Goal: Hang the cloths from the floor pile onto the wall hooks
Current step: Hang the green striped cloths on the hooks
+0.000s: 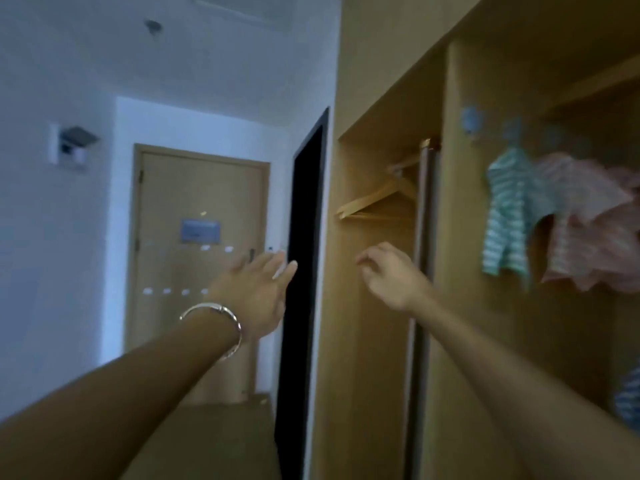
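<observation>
Fingers (284, 268) of the left hand (252, 289) lie straight and apart, those of the right hand (394, 278) loosely curled, both empty; striped cloths (509, 216) hang on wall hooks (471, 121) at right; the floor pile is unseen; a hasty swing could brush them off.

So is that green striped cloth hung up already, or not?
Hung up. The green striped cloth dangles high against the wooden panel, its lower edge hanging free, beside a pink striped cloth.

Soft striped cloths (509, 209) hang against a wardrobe (367, 323) of smooth, matt pale wood, wooden hangers (375, 199) inside, as a polished metal bangle (221, 308) gleams before a matt wooden door (166, 202) and matt-painted walls (52, 237).
</observation>
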`<state>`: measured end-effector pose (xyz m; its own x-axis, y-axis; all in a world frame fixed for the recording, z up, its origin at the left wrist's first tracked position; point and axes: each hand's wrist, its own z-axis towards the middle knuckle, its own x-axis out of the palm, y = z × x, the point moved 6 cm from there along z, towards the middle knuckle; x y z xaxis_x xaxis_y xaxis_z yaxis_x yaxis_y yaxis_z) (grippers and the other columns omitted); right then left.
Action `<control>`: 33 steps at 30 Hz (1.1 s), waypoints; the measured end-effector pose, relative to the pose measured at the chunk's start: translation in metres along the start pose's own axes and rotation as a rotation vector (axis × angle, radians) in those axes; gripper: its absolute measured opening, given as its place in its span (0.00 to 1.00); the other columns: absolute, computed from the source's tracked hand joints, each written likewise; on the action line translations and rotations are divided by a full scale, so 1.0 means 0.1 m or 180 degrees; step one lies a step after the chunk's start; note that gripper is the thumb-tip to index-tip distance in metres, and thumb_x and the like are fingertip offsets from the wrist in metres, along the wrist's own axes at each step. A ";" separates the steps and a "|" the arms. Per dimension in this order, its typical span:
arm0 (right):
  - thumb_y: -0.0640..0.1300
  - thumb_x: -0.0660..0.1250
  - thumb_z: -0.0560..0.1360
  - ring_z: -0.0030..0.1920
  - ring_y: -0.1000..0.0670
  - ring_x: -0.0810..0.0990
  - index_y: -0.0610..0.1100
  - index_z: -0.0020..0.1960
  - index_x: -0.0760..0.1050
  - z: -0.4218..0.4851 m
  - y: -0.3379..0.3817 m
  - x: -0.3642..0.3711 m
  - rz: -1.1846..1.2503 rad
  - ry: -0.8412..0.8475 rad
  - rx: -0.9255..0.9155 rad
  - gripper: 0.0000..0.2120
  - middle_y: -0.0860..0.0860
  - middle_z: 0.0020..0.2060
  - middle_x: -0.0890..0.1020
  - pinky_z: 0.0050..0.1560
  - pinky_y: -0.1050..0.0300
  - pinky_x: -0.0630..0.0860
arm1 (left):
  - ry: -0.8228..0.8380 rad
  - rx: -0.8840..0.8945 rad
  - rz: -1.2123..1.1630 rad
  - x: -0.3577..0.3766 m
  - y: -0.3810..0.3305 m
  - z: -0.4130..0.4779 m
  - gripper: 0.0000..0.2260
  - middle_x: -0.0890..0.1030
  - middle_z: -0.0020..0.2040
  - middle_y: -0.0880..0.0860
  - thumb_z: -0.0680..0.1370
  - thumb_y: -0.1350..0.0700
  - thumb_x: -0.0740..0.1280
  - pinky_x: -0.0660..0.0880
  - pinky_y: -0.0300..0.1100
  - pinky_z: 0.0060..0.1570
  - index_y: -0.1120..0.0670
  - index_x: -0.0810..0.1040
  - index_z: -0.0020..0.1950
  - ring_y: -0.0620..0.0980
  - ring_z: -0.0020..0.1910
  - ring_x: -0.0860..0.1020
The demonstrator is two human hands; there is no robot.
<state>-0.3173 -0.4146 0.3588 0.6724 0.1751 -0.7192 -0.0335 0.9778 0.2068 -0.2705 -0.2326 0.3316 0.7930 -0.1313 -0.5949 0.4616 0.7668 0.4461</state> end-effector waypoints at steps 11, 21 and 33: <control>0.45 0.57 0.79 0.53 0.51 0.75 0.48 0.56 0.78 -1.16 3.82 1.57 0.0591 0.2064 -0.2132 0.12 0.53 0.52 0.80 0.56 0.55 0.72 | 0.1392 -0.1389 -0.0461 -0.56 1.50 -3.07 0.15 0.79 0.57 0.53 0.79 0.52 0.55 0.71 0.46 0.53 0.45 0.75 0.62 0.56 0.57 0.76; 0.49 0.58 0.81 0.52 0.54 0.78 0.49 0.63 0.75 -2.89 6.35 2.76 0.1060 0.3470 -0.3560 0.14 0.54 0.57 0.77 0.56 0.55 0.74 | 0.1377 -0.4609 -0.1226 -0.86 2.45 -6.53 0.14 0.80 0.58 0.51 0.79 0.57 0.57 0.73 0.45 0.59 0.50 0.77 0.61 0.49 0.57 0.77; 0.49 0.57 0.80 0.50 0.55 0.80 0.50 0.60 0.76 -4.64 8.04 3.84 0.1155 0.4643 -0.5067 0.13 0.52 0.51 0.81 0.55 0.53 0.75 | 0.0284 -0.7223 -0.1211 -0.73 2.09 -8.53 0.16 0.79 0.54 0.48 0.77 0.59 0.58 0.72 0.37 0.45 0.50 0.72 0.65 0.48 0.48 0.78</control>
<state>-0.4289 0.4925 -0.0591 -0.3493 -0.4874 -0.8003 -0.9185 0.0092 0.3953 -0.5715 0.4729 -0.1023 0.7653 -0.4206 -0.4872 -0.5560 -0.0507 -0.8296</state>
